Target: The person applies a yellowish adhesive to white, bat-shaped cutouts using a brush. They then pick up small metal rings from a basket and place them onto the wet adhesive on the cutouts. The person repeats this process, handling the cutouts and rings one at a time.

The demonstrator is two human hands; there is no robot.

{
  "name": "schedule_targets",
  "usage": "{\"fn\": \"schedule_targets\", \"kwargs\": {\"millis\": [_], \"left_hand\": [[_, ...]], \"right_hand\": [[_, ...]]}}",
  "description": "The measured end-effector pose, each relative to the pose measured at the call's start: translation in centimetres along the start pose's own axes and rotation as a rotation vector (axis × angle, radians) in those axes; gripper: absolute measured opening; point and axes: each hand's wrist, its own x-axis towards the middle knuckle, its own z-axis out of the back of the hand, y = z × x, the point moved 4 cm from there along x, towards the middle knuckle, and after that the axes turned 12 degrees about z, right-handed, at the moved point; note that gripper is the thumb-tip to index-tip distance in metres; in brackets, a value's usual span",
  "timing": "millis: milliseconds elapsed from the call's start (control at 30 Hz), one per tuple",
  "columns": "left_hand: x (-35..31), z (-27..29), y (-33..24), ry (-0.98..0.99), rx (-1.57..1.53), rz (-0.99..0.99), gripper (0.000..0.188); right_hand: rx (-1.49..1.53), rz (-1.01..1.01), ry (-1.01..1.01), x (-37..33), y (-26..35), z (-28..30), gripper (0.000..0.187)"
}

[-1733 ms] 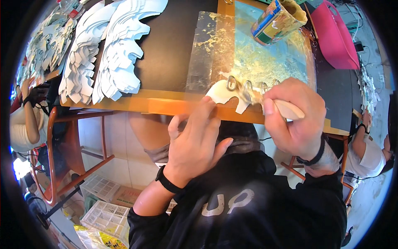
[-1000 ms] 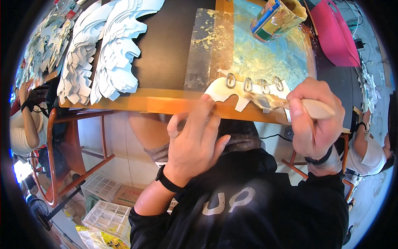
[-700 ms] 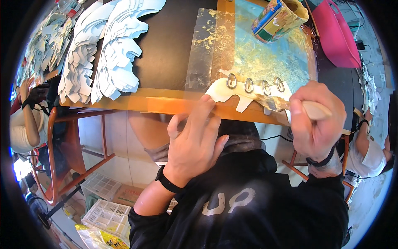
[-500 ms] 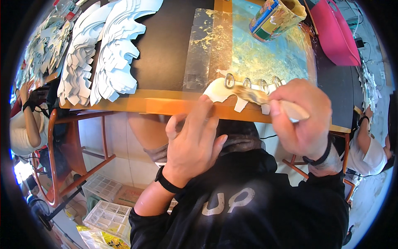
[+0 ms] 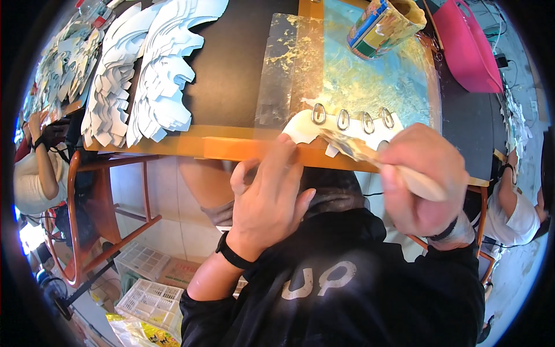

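Note:
A white cut-out piece (image 5: 303,126) with a scalloped, tabbed edge lies at the front edge of the table. Several oval metal rings (image 5: 343,120) sit in a row along it. My right hand (image 5: 425,176) is closed around the wooden handle of a brush (image 5: 352,147), whose stained bristles lie over the tabbed edge. My left hand (image 5: 269,191) has its fingers apart, and a fingertip presses on the left end of the piece. Part of the piece's right end is hidden behind my right hand.
Fanned stacks of white cut-outs (image 5: 165,72) lie on the left. A glue-smeared can (image 5: 384,29) stands on the stained blue sheet (image 5: 370,78); a pink bin (image 5: 465,49) is at the right. Other people sit at both sides, a brown metal-framed chair (image 5: 72,214) at the left.
The brush and my right hand have moved down toward me, uncovering more of the rings. My left hand has hardly moved.

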Motion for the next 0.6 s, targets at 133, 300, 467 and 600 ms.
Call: {"fn": "schedule_targets", "kwargs": {"millis": [133,300,467,600], "left_hand": [[-0.1,0.1,0.1,-0.007,0.003,0.004,0.038],[-0.1,0.0,0.2,-0.006,0.005,-0.001,0.036],[-0.2,0.1,0.2,-0.003,0.012,0.001,0.037],[-0.1,0.1,0.0,-0.012,0.008,-0.003,0.037]], "right_hand": [[-0.258,-0.011,0.138,-0.1,-1.2,1.1,0.017],[-0.147,-0.010,0.072,0.3,0.0,1.4,0.017],[-0.278,-0.010,0.055,-0.2,-1.3,1.8,0.017],[-0.224,-0.017,0.062,-0.1,-1.0,1.1,0.017]]}}
